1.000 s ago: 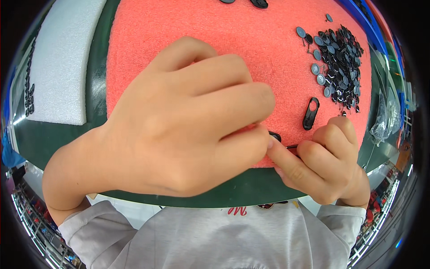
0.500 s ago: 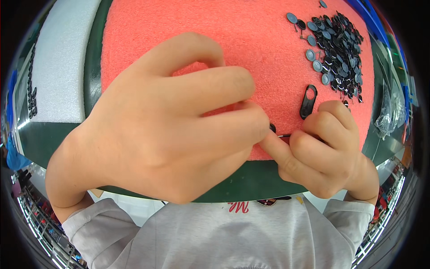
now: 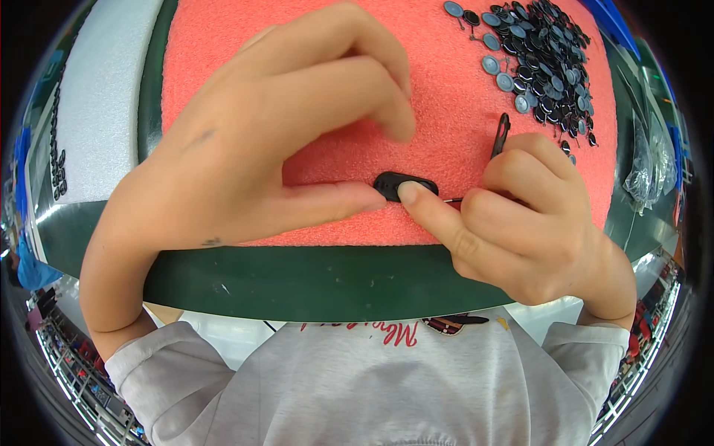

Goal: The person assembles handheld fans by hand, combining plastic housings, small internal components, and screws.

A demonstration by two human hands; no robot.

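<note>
A small oblong black piece point(image 3: 387, 186) with rounded ends is at the front of the red foam mat. My right hand point(image 3: 528, 223) presses its thumb onto this piece, and its other fingers are curled closed around a slim black tool. The tool's slotted, looped end point(image 3: 501, 135) sticks up past the knuckles. A thin metal tip point(image 3: 452, 200) shows between the hand and the piece. My left hand point(image 3: 260, 141) arches over the mat, with its thumb tip at the piece's left end. Its fingers are bent and well apart from the thumb, holding nothing.
A heap of small black and grey round discs with thin stems point(image 3: 543, 67) lies at the mat's far right. White foam point(image 3: 104, 97) at the left carries a row of small black parts point(image 3: 58, 171). Clear plastic bags point(image 3: 647, 175) lie beyond the red mat point(image 3: 439, 149) on the green table point(image 3: 312, 279).
My left hand has lifted its fingers off the oblong piece and opened, uncovering it. The black tool's looped end has turned in my right hand. The whole view has shifted slightly.
</note>
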